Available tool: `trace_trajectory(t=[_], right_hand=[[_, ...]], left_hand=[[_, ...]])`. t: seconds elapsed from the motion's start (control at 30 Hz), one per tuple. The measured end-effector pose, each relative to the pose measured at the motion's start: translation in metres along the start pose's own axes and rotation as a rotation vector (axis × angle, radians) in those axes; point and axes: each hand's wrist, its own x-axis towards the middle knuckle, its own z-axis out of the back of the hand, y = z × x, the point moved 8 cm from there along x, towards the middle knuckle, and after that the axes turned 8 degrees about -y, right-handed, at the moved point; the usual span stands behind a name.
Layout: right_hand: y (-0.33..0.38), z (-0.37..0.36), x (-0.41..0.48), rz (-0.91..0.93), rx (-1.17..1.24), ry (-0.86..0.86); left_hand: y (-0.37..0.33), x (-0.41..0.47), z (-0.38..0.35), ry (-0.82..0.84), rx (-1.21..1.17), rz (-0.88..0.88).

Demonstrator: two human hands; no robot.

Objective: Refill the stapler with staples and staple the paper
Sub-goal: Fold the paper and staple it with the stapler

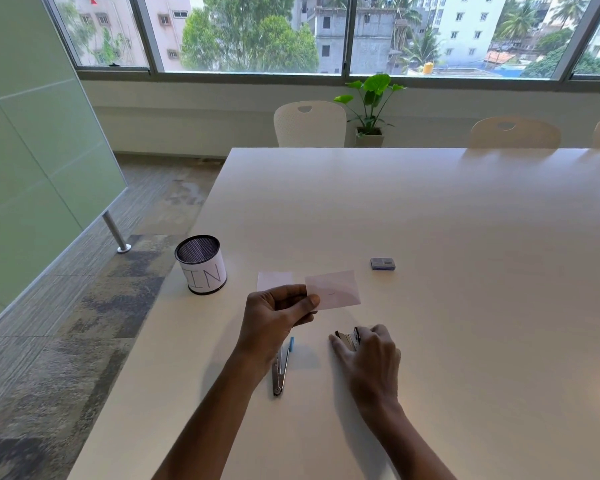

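Observation:
My left hand [278, 315] pinches a small pale paper slip [336, 289] by its left edge and holds it above the white table [430, 220]. A second slip [274, 279] lies flat on the table just behind that hand. My right hand [368, 355] grips a small dark stapler [350, 337] that sits on the table. A metal staple pusher with a blue tip [282, 367] lies under my left wrist. The small blue staple box [382, 264] rests farther back to the right.
A black mesh cup with a white label [201, 265] stands at the table's left edge. White chairs [309, 124] and a potted plant [371, 109] stand beyond the far edge, under the windows. The table's left edge drops to carpeted floor.

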Motion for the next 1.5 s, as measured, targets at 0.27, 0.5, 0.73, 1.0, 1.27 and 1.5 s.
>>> trace_trajectory(t=[0.27, 0.5, 0.73, 1.0, 1.27, 1.5], right_hand=[[0.009, 0.022, 0.010, 0.072, 0.055, 0.115], [0.044, 0.042, 0.015, -0.141, 1.099, 0.452], [0.042, 0.019, 0.005, -0.510, 1.453, 0.439], [0.041, 0.026, 0.004, -0.523, 1.552, 0.271], [0.055, 0.103, 0.010, 0.407, 0.525, -0.511], [0.074, 0.114, -0.003, 0.679, 0.138, -0.622]], left_hand=[[-0.010, -0.003, -0.002, 0.046, 0.013, -0.020], [-0.018, -0.006, -0.007, 0.069, -0.017, -0.043], [-0.024, -0.014, -0.014, 0.095, 0.016, -0.074], [-0.021, -0.020, -0.023, 0.118, -0.042, -0.010], [-0.024, -0.026, -0.029, 0.059, 0.039, -0.037], [-0.030, -0.037, -0.041, 0.133, 0.016, -0.061]])
